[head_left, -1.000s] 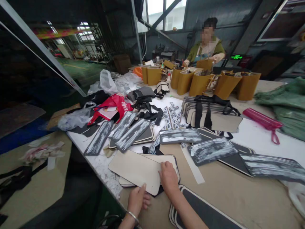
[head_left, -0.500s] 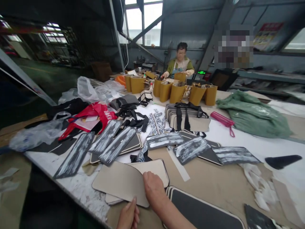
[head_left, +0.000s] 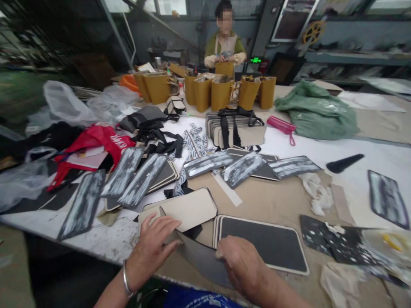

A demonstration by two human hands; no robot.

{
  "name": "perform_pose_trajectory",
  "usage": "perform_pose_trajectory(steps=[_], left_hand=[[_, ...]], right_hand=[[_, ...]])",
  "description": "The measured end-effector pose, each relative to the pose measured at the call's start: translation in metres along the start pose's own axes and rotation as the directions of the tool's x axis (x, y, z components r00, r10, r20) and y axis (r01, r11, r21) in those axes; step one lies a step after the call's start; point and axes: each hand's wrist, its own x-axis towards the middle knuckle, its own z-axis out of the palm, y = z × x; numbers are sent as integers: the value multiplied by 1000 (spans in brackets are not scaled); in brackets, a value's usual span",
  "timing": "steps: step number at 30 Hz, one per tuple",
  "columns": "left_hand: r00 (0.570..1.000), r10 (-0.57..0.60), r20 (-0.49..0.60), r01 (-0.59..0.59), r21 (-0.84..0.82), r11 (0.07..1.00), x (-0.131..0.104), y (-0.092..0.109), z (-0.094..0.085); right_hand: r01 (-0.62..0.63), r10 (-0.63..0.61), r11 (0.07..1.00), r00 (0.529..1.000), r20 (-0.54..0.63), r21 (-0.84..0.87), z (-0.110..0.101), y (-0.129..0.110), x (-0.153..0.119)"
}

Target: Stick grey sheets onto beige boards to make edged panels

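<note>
My left hand (head_left: 157, 239), with a silvery bangle at the wrist, is at the left end of a thin grey panel (head_left: 201, 259). Its thumb and fingers lie on either side of the panel, and a dark corner pokes up past the fingers. My right hand (head_left: 242, 267) is closed on the panel's right end, and the panel bows between both hands. Just behind, a beige rounded panel (head_left: 195, 211) lies on others. Beside my right hand is a stack of dark panels (head_left: 266, 241) with pale edges.
Black pieces smeared with white (head_left: 242, 169) lie across the table. Beyond them are a bundle of strapped panels (head_left: 236, 130), mustard-coloured bags (head_left: 204, 94), a pink pouch (head_left: 281, 124) and a green sack (head_left: 317, 113). A red bag (head_left: 96, 143) sits left. Across the table stands a person (head_left: 224, 47).
The grey panel has come off the beige pile toward me and is now bowed. My left hand has moved up over its left end; my right hand has shifted right and nearer. The view has tilted down.
</note>
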Motion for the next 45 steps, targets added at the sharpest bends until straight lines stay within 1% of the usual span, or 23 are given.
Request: perform_pose_trajectory(steps=[1,2,4,6,8,10,12,14,16,18,21,24,29,32,33,34,35,37,38,40,42,44,45], left_hand=[[988,3,156,7,-59,998,6,-4,8],[957,-17,290,53,-116,992,11,-7,17],[871,-74,486,204,-220,954,19,-6,37],[801,-111,588,355,-317,880,27,1,55],[757,-147,637,488,-400,776,40,15,73],[710,-202,675,614,-451,648,55,31,94],[670,-285,686,707,-472,527,69,46,118],[655,-372,657,742,-468,480,80,58,142],[670,-428,607,733,-449,511,86,66,161],[689,-452,567,713,-420,561,91,71,174],[707,-475,524,691,-365,624,94,77,182],[714,-485,505,676,-314,667,96,81,182],[713,-471,519,664,-285,691,99,84,177],[735,-438,518,643,-325,694,98,83,172],[740,-431,517,636,-327,699,97,82,170],[739,-429,519,633,-317,707,95,81,169],[737,-431,521,631,-300,716,93,80,167],[744,-439,503,620,-277,734,87,79,165],[763,-442,472,607,-285,742,84,78,165],[815,-449,365,565,-334,754,77,76,165],[844,-455,285,536,-396,746,71,73,167],[835,-481,268,550,-450,703,66,69,172],[815,-518,260,576,-467,672,64,66,175]], right_hand=[[-68,68,997,998,-4,-22,-6,3,-11],[-160,159,985,987,-16,-59,-12,8,-23],[-378,374,914,926,-51,-145,-23,24,-52],[-585,579,787,810,-95,-196,-34,44,-83],[-742,736,643,667,-117,-188,-43,66,-113],[-842,839,513,533,-107,-168,-50,88,-140],[-895,896,416,433,-97,-159,-53,107,-162],[-925,927,345,362,-97,-158,-55,123,-179],[-941,946,298,314,-84,-163,-56,136,-190],[-947,957,273,285,-54,-173,-57,146,-198],[-951,969,238,245,-13,-200,-56,156,-206],[-946,976,209,216,-3,-246,-53,161,-212],[-927,979,200,206,16,-317,-48,162,-219],[-894,982,185,188,32,-407,-53,159,-221],[-863,978,201,205,41,-463,-56,160,-220],[-819,966,242,252,53,-521,-59,161,-217],[-765,943,304,325,67,-567,-61,165,-211],[-660,858,453,504,93,-599,-61,177,-190],[-621,811,512,578,96,-593,-57,186,-174],[-557,736,581,671,91,-594,-43,207,-138],[-455,650,625,754,100,-634,-23,231,-100],[-349,559,657,821,120,-668,-3,252,-69],[-309,520,671,844,131,-675,6,262,-57]])
